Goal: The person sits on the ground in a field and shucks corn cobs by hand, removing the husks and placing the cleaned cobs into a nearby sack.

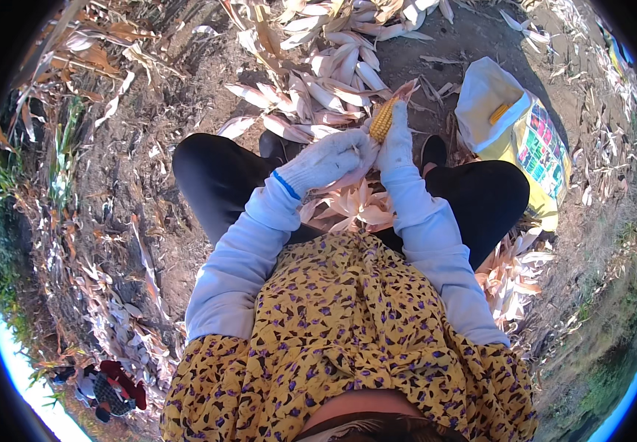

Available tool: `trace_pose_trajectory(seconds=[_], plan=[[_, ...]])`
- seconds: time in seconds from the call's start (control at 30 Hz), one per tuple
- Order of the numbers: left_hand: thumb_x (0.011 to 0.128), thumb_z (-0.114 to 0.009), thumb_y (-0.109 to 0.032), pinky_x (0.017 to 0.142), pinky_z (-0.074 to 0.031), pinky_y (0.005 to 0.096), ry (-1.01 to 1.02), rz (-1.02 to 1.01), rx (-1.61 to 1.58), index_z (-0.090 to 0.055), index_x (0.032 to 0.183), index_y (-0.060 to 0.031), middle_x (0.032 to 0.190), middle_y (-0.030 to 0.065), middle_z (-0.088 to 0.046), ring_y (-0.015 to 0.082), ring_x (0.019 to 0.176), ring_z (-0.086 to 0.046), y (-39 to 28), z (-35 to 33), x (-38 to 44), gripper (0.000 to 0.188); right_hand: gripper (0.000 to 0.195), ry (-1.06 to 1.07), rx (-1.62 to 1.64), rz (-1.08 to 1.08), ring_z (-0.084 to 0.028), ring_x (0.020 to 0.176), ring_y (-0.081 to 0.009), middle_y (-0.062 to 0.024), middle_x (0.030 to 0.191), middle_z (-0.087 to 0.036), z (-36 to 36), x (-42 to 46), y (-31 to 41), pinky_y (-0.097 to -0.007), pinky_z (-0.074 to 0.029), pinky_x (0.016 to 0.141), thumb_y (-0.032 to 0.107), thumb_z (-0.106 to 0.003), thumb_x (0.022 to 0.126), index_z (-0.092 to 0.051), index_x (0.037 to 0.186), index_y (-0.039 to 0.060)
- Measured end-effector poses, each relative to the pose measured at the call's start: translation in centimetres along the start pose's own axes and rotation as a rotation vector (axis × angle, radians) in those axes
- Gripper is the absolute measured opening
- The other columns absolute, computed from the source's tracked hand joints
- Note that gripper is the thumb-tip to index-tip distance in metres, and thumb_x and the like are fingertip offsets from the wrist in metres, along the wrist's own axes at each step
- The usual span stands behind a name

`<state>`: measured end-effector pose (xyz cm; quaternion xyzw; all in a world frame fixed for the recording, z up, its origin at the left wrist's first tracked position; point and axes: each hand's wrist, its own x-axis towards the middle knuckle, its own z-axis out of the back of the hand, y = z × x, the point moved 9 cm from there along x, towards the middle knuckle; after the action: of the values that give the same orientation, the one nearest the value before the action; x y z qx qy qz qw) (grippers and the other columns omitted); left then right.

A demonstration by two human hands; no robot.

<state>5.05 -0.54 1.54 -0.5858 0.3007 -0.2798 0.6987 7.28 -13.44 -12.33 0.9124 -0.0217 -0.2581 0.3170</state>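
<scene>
Both my hands wear white knit gloves and meet in front of me around one ear of corn [382, 121], whose yellow kernels show between them. My left hand [332, 160] is closed at the lower end, where pale husk hangs beneath the fingers. My right hand [397, 138] grips the ear's right side, the thumb lying up along it. Pinkish husk or silk sticks out at the ear's upper tip. Below the hands, peeled husks [360, 204] lie between my legs. Which hand bears most of the ear's hold is hard to tell.
Unpeeled corn ears [324, 88] lie heaped ahead of my feet. An open yellow and white sack [539, 160] stands at the right, a bare ear [499, 114] inside its mouth. More husks [512, 276] lie beside my right knee. Dry stalks cover the left ground; people [111, 389] are at the lower left.
</scene>
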Motion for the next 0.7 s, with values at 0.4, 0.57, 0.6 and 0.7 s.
trace_pose_trajectory(seconds=[0.4,0.57,0.6,0.7], plan=[[0.093,-0.063,-0.027,0.061,-0.046,0.0229,-0.458,0.209,-0.091,-0.063,0.113,-0.0033,0.087,0.0022,-0.060,0.0062,0.073,-0.056,4.4,7.4,-1.7,0.031,0.045,0.363,-0.711,0.016,-0.063,0.081,-0.0114,-0.0029,0.096,-0.066,-3.7,-2.3,0.1,-0.0262,-0.053,0.071,0.033,-0.072,0.093,-0.062,0.125,0.0023],[0.090,-0.068,-0.038,0.077,-0.050,0.0286,-0.374,0.253,0.108,-0.067,0.113,0.0005,0.089,0.0059,-0.067,0.0133,0.083,-0.061,3.4,7.7,-0.2,0.044,0.058,0.506,-0.949,-0.128,-0.063,0.093,-0.0139,-0.0051,0.107,-0.067,-5.5,-4.3,-1.6,-0.0286,-0.053,0.082,0.026,-0.082,0.081,-0.060,0.131,0.0043],[0.090,-0.068,-0.037,0.078,-0.050,0.0287,-0.339,0.247,0.074,-0.067,0.111,0.0010,0.090,0.0064,-0.068,0.0132,0.083,-0.061,3.0,7.3,0.0,0.044,0.063,0.522,-0.925,-0.182,-0.063,0.098,-0.0149,-0.0057,0.112,-0.067,-6.3,-5.4,-1.6,-0.0291,-0.053,0.085,0.026,-0.085,0.077,-0.060,0.131,0.0046],[0.093,-0.065,-0.035,0.079,-0.052,0.0292,-0.332,0.248,-0.127,-0.069,0.105,0.0025,0.092,0.0087,-0.069,0.0142,0.087,-0.065,4.9,6.7,0.5,0.040,0.067,0.581,-0.979,-0.253,-0.063,0.102,-0.0157,-0.0059,0.115,-0.067,-6.4,-5.9,-2.1,-0.0302,-0.052,0.088,0.026,-0.087,0.075,-0.059,0.133,0.0051]])
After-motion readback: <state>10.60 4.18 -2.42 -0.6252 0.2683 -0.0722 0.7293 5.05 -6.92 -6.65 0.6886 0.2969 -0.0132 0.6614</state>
